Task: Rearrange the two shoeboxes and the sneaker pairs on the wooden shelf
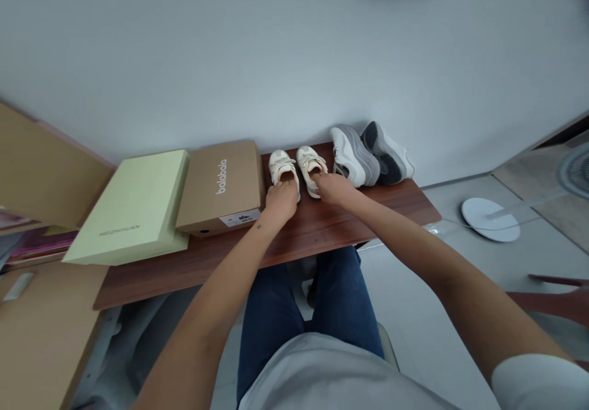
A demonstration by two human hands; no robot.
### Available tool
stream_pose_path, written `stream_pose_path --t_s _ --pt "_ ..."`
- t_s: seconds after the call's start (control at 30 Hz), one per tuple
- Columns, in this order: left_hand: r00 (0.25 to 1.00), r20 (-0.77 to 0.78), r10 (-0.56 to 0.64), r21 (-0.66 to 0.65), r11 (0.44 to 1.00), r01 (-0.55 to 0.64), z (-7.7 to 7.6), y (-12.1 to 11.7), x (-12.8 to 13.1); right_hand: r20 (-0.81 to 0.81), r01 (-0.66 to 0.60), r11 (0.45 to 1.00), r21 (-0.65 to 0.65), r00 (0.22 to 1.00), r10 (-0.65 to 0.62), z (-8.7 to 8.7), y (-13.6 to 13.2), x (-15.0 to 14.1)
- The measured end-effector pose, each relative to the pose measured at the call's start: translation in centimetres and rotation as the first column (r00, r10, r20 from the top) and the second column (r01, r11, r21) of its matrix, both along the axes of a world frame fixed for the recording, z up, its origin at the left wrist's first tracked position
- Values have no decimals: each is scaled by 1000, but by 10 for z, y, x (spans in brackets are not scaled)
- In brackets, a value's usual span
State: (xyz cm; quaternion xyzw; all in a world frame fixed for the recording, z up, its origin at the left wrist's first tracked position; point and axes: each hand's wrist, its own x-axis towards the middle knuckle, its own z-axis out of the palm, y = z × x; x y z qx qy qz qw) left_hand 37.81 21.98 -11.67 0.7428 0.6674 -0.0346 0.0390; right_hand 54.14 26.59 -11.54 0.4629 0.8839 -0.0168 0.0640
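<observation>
Two small cream sneakers stand side by side on a narrow brown wooden shelf, toes toward the wall. My left hand (282,199) is at the heel of the left cream sneaker (278,159), fingers closed over its back edge. The heel of the right cream sneaker (307,156) is gripped by my right hand (332,188), coming in from the right side. Fingertips of both hands are partly hidden at the shoe openings. Just left of the sneakers lies a brown shoebox (221,183) with "balabala" on its lid.
A larger white-and-grey sneaker pair leans against the wall: one white sneaker (352,155) and its mate (391,155). A pale yellow-green box (133,201) lies at the left. The wooden shelf (317,229) has a front edge over my knees. A white round fan base (490,220) stands right.
</observation>
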Motion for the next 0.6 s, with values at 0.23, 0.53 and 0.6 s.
stream_pose_path --t_s 0.23,0.53,0.6 --pt "999 26 35 11 999 -35 2 -1 -4 -89 21 1000 3 996 -21 5 -6 2" --pt "871 436 -227 338 938 75 3 3 59 -407 249 955 164 899 -164 45 7 112" --pt "800 540 -261 324 942 89 -11 12 82 -403 317 936 150 885 -235 44 21 151"
